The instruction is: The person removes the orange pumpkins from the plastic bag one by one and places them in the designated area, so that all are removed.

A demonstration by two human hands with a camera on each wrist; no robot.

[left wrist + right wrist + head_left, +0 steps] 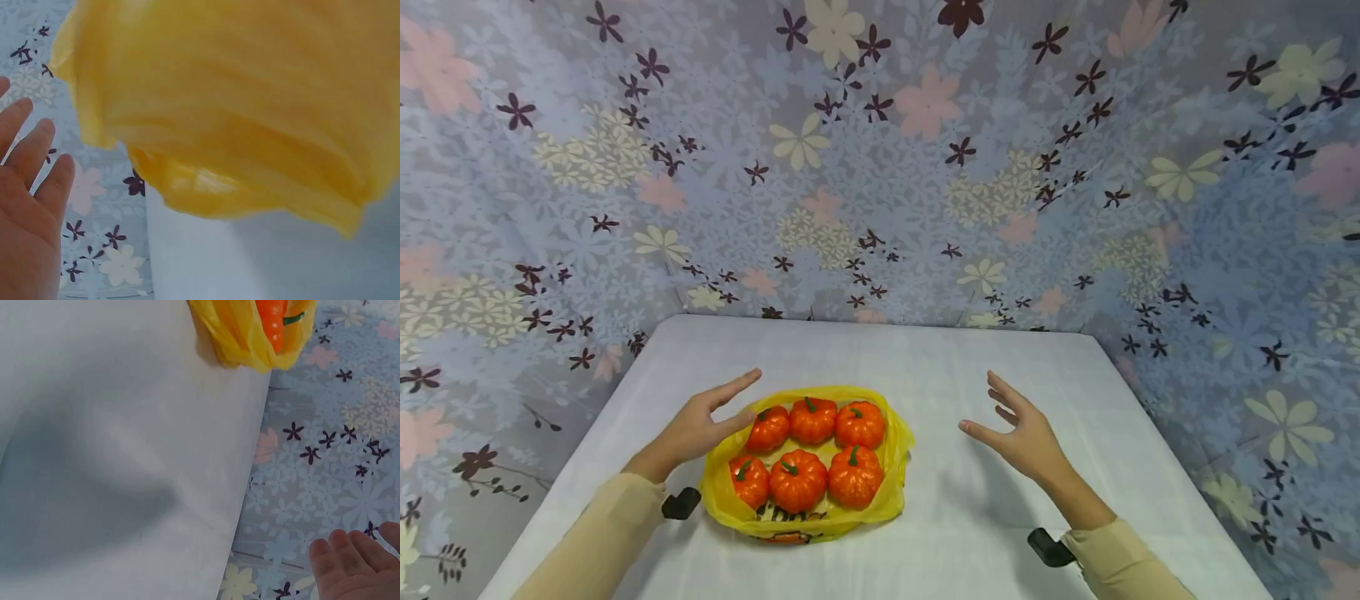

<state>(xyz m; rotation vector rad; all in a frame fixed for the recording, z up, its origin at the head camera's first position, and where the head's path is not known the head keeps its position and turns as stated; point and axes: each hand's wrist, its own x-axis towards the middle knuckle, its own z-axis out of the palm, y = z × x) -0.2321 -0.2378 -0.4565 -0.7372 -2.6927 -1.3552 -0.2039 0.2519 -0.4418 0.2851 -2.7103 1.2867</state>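
Six glossy orange pumpkins (798,485), green-stemmed, in yellow bag (892,498); left hand (694,427), right hand (1028,440) spread wide.

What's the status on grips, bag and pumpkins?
Left grip at left edge of yellow bag, contact unclear. Right grip apart from bag, to its right, holding nothing. Six orange pumpkins inside bag. No obstruction visible.

Two hands (697,423) (1028,440) flank a yellow bag (893,487) holding six orange pumpkins (798,483).
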